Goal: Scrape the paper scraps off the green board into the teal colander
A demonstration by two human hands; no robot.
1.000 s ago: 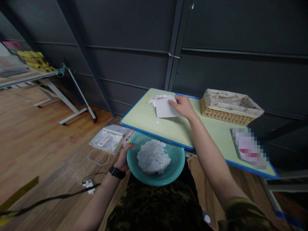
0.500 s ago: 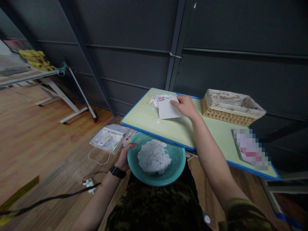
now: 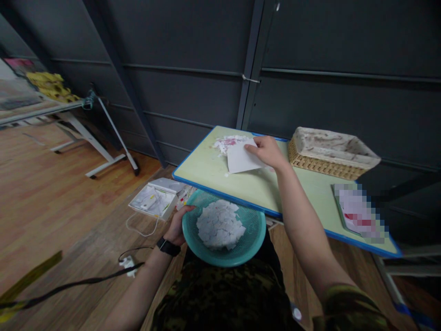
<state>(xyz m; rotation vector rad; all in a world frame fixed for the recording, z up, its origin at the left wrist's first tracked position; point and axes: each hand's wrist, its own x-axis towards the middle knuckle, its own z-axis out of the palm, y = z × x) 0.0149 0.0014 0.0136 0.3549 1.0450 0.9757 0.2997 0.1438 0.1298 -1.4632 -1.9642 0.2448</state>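
Note:
My left hand (image 3: 178,225) grips the left rim of a teal plastic colander (image 3: 254,239), thumb over the edge. Torn white paper pieces (image 3: 220,224) lie heaped inside it. The colander sits against the front edge of a pale green table (image 3: 203,168) with blue trim. Over the tabletop, my right hand (image 3: 268,151) pinches a white card (image 3: 241,158) by its upper right part. Just behind the card is a pile of paper scraps (image 3: 225,143), some of them pink, and the card hides part of it.
A lined wicker basket (image 3: 324,168) stands at the table's back right, with a partly pixelated flat object (image 3: 356,214) in front of it. On the floor at left are an open white box (image 3: 153,200), a power strip (image 3: 128,265) and a dark cable (image 3: 79,282).
The white card has tilted slightly, its lower edge shifting a little down and right. My left hand and the colander stay in place.

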